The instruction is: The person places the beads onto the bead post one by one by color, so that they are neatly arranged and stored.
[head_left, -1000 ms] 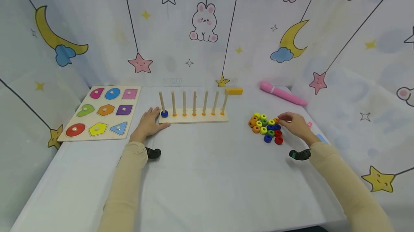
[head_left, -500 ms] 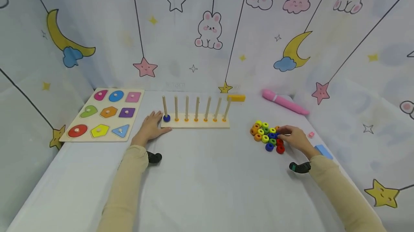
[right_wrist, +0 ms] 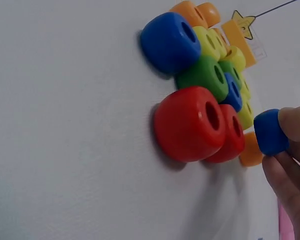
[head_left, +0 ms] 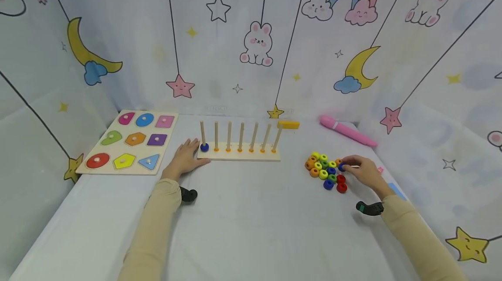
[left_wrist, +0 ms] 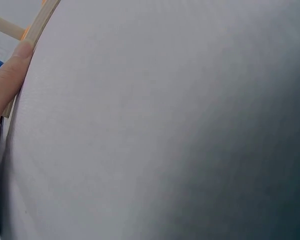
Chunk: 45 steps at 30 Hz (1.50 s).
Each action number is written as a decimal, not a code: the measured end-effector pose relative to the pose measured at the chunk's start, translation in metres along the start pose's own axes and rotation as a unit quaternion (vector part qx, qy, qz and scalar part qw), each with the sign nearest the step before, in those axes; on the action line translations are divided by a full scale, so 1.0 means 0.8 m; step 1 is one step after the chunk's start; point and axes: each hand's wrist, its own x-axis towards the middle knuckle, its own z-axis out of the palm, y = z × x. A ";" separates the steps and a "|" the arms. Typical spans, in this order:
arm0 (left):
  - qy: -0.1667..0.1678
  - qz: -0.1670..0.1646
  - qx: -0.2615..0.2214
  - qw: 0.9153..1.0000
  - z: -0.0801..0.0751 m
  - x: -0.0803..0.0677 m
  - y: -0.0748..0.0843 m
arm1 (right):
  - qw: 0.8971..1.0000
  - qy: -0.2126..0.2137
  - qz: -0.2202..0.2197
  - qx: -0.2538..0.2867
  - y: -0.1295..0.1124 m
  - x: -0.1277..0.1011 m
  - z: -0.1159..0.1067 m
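In the head view my right hand (head_left: 364,174) pinches a blue bead (right_wrist: 271,132) between thumb and fingers, at the right side of a cluster of beads. In the right wrist view that bead is raised beside the red bead (right_wrist: 190,124) and green bead (right_wrist: 204,78). My left hand (head_left: 183,159) lies at the left end of a wooden peg board (head_left: 239,154), fingers extended at its side. The thumb (left_wrist: 9,80) lies along the board's front edge. A blue bead (head_left: 204,147) sits at the foot of the leftmost peg; the other pegs stand bare.
A shape puzzle board (head_left: 127,142) lies at the left. Behind the peg board is a yellow block (head_left: 288,125). A pink pen-shaped object (head_left: 348,131) lies at the back right, and a light blue piece (head_left: 397,191) is beyond the right wrist.
My right hand has taken a blue bead from the cluster and drawn it slightly right and up. The left hand stays at the peg board. The head view has tilted upward.
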 end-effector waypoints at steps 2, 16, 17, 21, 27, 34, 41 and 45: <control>0.002 0.003 0.000 1.000 0.000 0.001 0.001 | 1.000 0.014 -0.003 0.004 -0.003 0.004 -0.004; 0.003 -0.001 -0.001 1.000 0.002 0.000 0.000 | 0.998 0.016 -0.016 0.061 -0.079 0.079 -0.009; 0.005 -0.002 -0.001 1.000 0.003 0.000 0.000 | 0.998 0.015 -0.015 0.062 -0.089 0.087 -0.008; 0.004 -0.006 -0.001 1.000 0.005 -0.003 0.001 | 0.997 0.024 -0.025 0.071 -0.135 0.120 0.000; 0.020 0.003 0.006 1.000 0.005 -0.004 0.002 | 0.989 0.056 -0.092 0.096 -0.206 0.165 0.022; 0.020 0.002 0.009 1.000 0.005 -0.002 0.006 | 0.981 0.051 -0.150 0.112 -0.284 0.203 0.051; 0.016 -0.004 0.009 1.000 0.004 -0.001 0.009 | 0.977 0.019 -0.188 0.102 -0.364 0.219 0.095; 0.012 -0.006 0.003 1.000 0.002 0.000 0.009 | 0.971 -0.011 -0.210 0.117 -0.404 0.222 0.130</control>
